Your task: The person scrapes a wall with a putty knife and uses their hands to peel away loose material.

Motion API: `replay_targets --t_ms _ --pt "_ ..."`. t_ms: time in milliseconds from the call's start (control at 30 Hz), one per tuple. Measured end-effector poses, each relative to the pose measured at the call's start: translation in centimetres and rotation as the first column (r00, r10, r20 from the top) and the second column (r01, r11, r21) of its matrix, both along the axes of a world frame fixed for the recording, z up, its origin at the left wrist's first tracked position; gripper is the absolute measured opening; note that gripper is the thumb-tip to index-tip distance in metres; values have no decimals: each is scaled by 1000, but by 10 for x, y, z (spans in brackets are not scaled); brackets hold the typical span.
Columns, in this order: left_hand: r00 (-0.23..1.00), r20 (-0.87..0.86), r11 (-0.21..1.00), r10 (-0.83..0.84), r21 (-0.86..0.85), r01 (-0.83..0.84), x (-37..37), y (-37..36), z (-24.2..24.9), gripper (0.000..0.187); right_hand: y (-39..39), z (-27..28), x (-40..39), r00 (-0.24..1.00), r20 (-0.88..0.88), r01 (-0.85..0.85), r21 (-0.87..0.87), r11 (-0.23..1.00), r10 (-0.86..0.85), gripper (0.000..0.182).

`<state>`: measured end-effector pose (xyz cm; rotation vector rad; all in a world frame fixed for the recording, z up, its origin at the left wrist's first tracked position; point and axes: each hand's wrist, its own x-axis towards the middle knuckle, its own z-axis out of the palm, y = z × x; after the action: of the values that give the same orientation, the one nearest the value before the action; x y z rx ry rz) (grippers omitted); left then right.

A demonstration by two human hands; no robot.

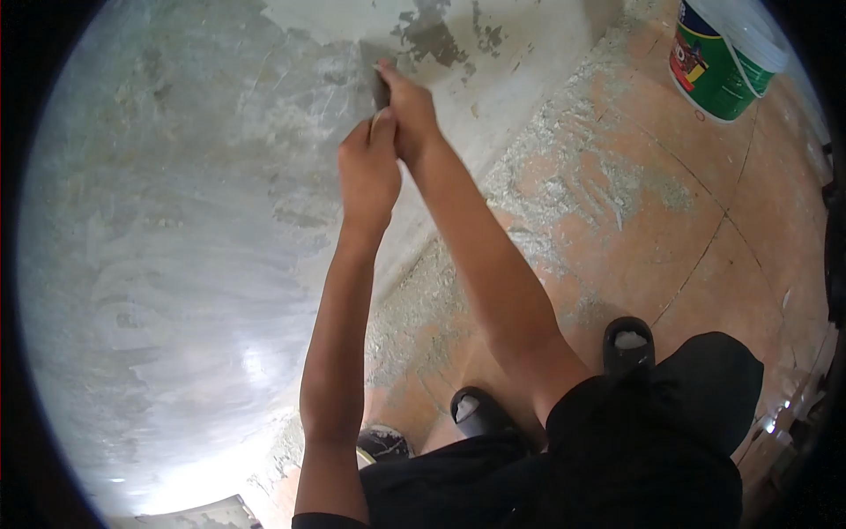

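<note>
Both hands are up against a grey, patchy wall (203, 159) whose coating is partly gone. My right hand (412, 110) is closed on a scraper (377, 84), with the thumb stretched along it. The tool's dark flat part is against the wall, and its handle is mostly hidden in my fingers. My left hand (370, 163) is closed just below, thumb up, pressed against the right hand around the lower end of the scraper. Bare darker patches (432, 40) show on the wall just beyond the tool.
Scraped flakes (564, 167) lie along the foot of the wall on the orange tiled floor (687, 247). A green paint bucket (727, 66) stands at the upper right. A dark container (385, 443) sits near my feet, which wear black slippers (628, 346).
</note>
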<state>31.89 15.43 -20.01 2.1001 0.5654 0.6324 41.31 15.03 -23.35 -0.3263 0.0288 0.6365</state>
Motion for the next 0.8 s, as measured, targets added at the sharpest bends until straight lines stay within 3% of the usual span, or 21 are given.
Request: replay_targets --t_ms 100,133,233,367,467,500,533,667,767,800 --pt "999 -44 1000 18 -25 -19 -10 -7 9 34 -3 4 -14 999 -34 11 5 1000 -11 36" --pt "999 -44 1000 13 17 -12 -15 -5 4 35 -1 -1 -18 1000 6 -14 -90 996 14 36" --pt "998 -50 999 43 10 -43 -7 -3 -1 35 3 3 -13 993 -30 108 -114 988 -112 37" --pt "999 -37 994 11 -106 -15 -5 -7 7 35 -21 13 -12 997 -64 -53 -56 997 50 37" --pt "999 -32 998 -19 -64 17 -12 -12 8 35 -16 13 -21 1000 2 -4 -157 988 4 43" --pt "996 -83 996 37 -80 -44 -11 -14 9 36 -16 14 -23 1000 2 -1 -220 975 1 45" --pt "986 -134 990 95 -91 -108 -11 -14 9 38 -16 15 -21 994 7 106 -184 977 -106 44" --pt "996 -85 990 32 -138 -43 4 -18 12 35 -24 11 0 995 -82 -74 -128 989 63 40" --pt "996 -73 989 51 -137 -60 -13 -21 10 34 -16 9 -17 1000 8 -1 -199 980 3 39" --pt "997 -73 990 34 -133 -43 -7 -20 10 34 -14 11 -19 999 -33 8 -169 986 -14 38"
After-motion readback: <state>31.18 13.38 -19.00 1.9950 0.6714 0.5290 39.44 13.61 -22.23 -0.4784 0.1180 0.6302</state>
